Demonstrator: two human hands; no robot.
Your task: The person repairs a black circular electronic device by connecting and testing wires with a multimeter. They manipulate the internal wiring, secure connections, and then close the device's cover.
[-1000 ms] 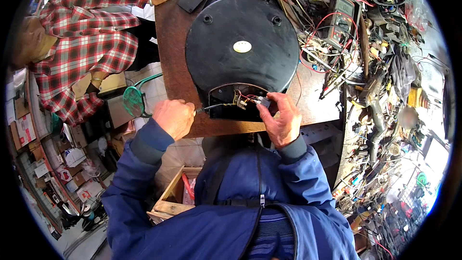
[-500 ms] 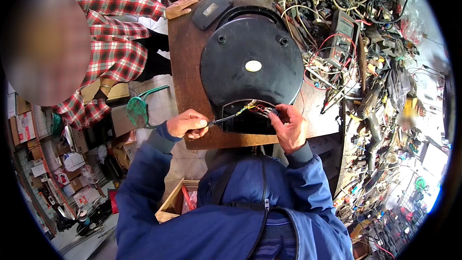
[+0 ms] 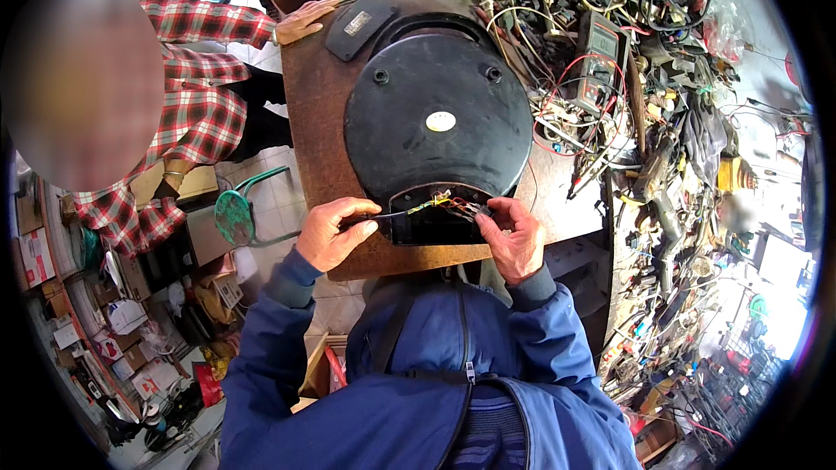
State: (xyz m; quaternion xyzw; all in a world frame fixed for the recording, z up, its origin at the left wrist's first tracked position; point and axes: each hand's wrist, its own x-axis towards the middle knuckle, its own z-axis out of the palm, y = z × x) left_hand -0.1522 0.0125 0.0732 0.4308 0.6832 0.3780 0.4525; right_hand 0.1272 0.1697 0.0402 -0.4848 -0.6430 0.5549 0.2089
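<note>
A large round black appliance (image 3: 435,139) lies on the wooden table, with an open rectangular compartment (image 3: 431,231) at its near end. A knot of coloured wires (image 3: 440,201) comes out of that compartment. My left hand (image 3: 335,235), at the compartment's left, is closed on a black cable (image 3: 394,215) that runs into the yellow-green wires. My right hand (image 3: 514,239), at the compartment's right edge, has thumb and fingers pinched on the wire ends, whose tips are mostly hidden. A dark flat plate (image 3: 353,39) lies at the table's back left.
A co-worker in a plaid shirt (image 3: 200,100) stands at left, one hand (image 3: 300,22) on the table (image 3: 309,139). A green stool (image 3: 235,213) is beside it. A multimeter (image 3: 595,61), cables and tangled parts cover the right side; a wooden crate (image 3: 313,370) is below.
My left hand has shifted along the cable, with its fingers now reaching nearer the compartment. My right hand stays at the wires. The co-worker and table sit differently in the view.
</note>
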